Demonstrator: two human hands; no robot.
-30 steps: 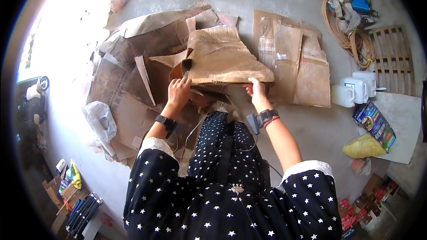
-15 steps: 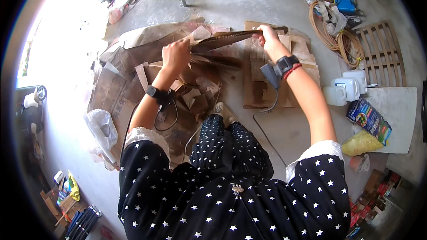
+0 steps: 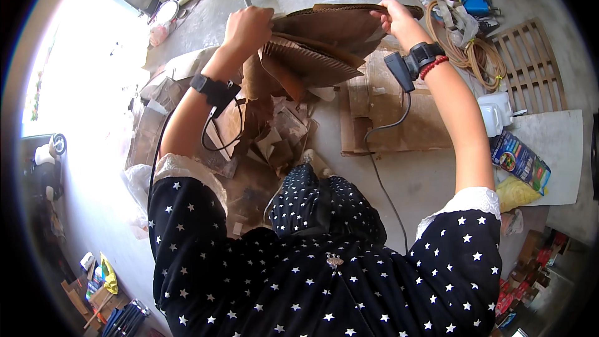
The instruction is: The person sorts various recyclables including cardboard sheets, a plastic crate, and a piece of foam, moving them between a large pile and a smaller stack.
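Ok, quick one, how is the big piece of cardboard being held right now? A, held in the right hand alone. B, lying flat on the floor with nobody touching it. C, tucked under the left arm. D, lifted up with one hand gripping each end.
D: the cardboard is raised off the floor, with the left hand gripping one end and the right hand the other.

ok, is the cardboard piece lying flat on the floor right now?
No: both the left hand and the right hand grip the cardboard piece by its edges, lifted above the floor.
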